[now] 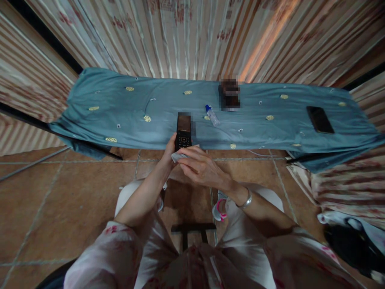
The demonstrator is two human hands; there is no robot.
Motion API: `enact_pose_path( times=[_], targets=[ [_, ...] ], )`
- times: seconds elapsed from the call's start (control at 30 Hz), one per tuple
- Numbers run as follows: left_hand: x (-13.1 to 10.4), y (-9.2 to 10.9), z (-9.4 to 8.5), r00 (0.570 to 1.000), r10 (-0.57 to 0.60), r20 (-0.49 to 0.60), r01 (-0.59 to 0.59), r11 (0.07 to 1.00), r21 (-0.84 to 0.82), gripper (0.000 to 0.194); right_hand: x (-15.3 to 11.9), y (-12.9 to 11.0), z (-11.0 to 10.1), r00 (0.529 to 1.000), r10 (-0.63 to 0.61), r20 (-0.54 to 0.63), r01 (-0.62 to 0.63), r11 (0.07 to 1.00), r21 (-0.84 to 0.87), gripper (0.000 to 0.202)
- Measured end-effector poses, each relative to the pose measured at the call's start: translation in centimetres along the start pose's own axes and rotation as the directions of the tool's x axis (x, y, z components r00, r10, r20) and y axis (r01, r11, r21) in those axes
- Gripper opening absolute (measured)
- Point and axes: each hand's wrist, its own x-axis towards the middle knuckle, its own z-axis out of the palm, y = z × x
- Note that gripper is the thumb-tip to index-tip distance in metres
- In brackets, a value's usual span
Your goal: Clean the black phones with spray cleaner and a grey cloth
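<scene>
Phone held upright by left hand.

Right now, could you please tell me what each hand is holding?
Left hand: closed around the black keypad phone.
Right hand: pressing a small cloth against the phone's lower end.

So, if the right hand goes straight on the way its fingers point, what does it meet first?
Probably the grey cloth at the right hand's fingertips, then the keypad phone held by the left hand; depth is unclear.
</scene>
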Motion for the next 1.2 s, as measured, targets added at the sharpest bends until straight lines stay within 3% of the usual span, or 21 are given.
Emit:
enact_pose_path(
  times=[0.3,0.53,0.7,1.03,1.2],
  targets=[
    [-1.6,0.5,0.0,1.0,0.012,0.023,-0.013,0.999,0.045,0.05,-0.3,0.1,-0.5,1.0,-0.015,-0.007,0.015,0.999,-0.048,0.024],
    [-1.0,0.6,0.4,0.999,0.034,0.01,-0.034,0.999,-0.023,0.047,-0.3,0.2,-0.9,1.0,0.013,-0.008,-0.014,0.999,-0.042,0.025],
    [-0.8,0.8,0.4,1.0,0.001,0.001,-0.001,0.995,-0.102,0.047,-0.4,0.2,-1.2,0.998,0.036,-0.046,-0.037,0.999,-0.027,0.024],
    [-0.7,0.7,0.2,0.999,-0.004,0.05,0.011,0.99,-0.138,0.043,-0.6,0.6,-1.2,0.981,-0.053,-0.186,0.05,0.999,-0.017,0.019],
    [-0.8,0.8,0.6,1.0,-0.009,0.028,0.014,0.986,-0.164,0.049,-0.5,0.6,-1.4,0.984,-0.033,-0.177,0.031,0.999,-0.009,0.019]
  ],
)
